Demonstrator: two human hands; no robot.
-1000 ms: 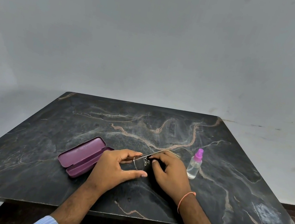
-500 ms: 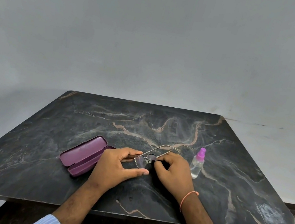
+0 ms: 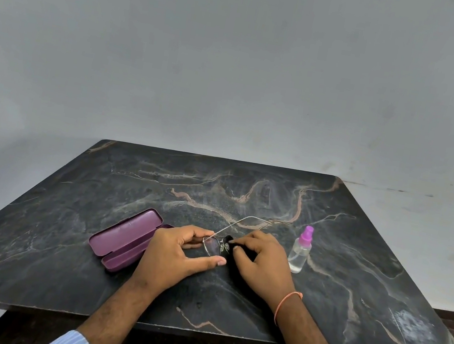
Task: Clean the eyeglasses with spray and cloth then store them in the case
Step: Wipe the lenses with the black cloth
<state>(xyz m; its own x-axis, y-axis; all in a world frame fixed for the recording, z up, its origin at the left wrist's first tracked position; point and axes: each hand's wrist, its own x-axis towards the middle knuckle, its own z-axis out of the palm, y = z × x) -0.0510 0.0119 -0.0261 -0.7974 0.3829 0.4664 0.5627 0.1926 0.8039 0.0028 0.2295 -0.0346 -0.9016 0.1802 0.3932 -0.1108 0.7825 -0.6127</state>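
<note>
Thin metal-framed eyeglasses (image 3: 214,245) are held just above the dark marbled table (image 3: 354,270), temples open and pointing away from me. My left hand (image 3: 175,253) pinches the left lens rim between thumb and fingers. My right hand (image 3: 261,262) presses a black cloth (image 3: 231,253) against the other lens, which it hides. The purple eyeglass case (image 3: 124,237) lies open left of my left hand. A small clear spray bottle (image 3: 300,253) with a pink nozzle stands upright right of my right hand.
The table stands against a plain grey wall. Its near edge runs just below my forearms, with dark floor beneath. An orange string band circles my right wrist.
The glasses have tilted slightly, so the left lens and the temples show more. My right fingers have shifted the cloth on the other lens. Case and bottle stay put.
</note>
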